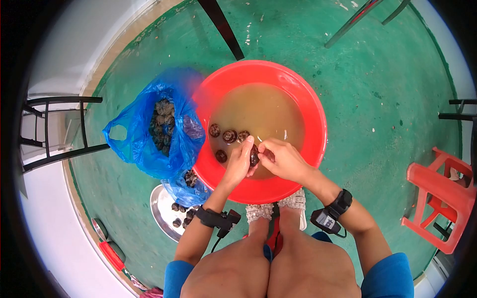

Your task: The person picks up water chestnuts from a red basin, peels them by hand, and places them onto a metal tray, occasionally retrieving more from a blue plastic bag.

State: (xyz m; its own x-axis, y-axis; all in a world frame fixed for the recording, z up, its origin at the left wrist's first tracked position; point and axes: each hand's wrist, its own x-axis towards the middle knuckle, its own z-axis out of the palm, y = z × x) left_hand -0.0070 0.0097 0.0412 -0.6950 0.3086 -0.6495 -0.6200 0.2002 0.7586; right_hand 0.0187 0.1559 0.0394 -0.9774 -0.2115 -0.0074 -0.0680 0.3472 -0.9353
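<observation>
My left hand [240,158] is closed round a dark brown, glossy snail [254,156] above the basin. The fingers of my right hand [280,158] are bent in a pinch against the snail's right side; anything between their tips is too small to make out. Both hands are over a red plastic basin [322,119] of murky yellowish water [258,107]. Several more dark, round snails [229,136] lie in the water along its left side, near my left hand.
Left of the basin stands an open blue plastic bag [134,149] with greyish shells [164,116] inside. Below it, a smaller blue bag [180,191] and a metal tray [158,211] hold dark snails. A red stool [437,198] stands right; black furniture legs [223,30] rise behind.
</observation>
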